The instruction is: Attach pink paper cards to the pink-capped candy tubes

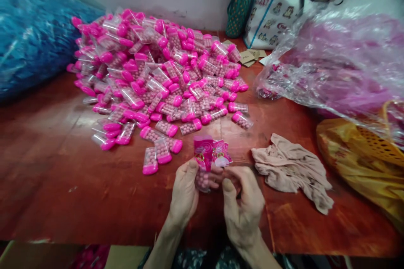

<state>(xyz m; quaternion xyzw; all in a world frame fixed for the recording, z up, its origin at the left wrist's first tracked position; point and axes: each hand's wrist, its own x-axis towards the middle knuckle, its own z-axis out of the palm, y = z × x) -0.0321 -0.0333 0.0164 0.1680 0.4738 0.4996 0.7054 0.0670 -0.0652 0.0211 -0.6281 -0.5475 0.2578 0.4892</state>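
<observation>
Near the table's front edge, my left hand (186,191) is closed on a small clear container of pink candies (203,180). A bright pink printed label (203,151) stands up at its top. My right hand (241,201) is just to the right, its fingers curled and reaching toward the container; blur hides what its fingertips hold, if anything. Another pink printed label (221,153) shows above the right fingertips. Beyond my hands spreads a large heap of clear candy containers with pink caps (158,71), a few lying loose at its near edge.
A crumpled beige cloth (292,170) lies on the red-brown table (47,176) at right. Past it are a yellow bag (356,168) and clear plastic with pink contents (341,63). A blue bag (38,29) fills the left; a white tote (271,12) stands by the wall.
</observation>
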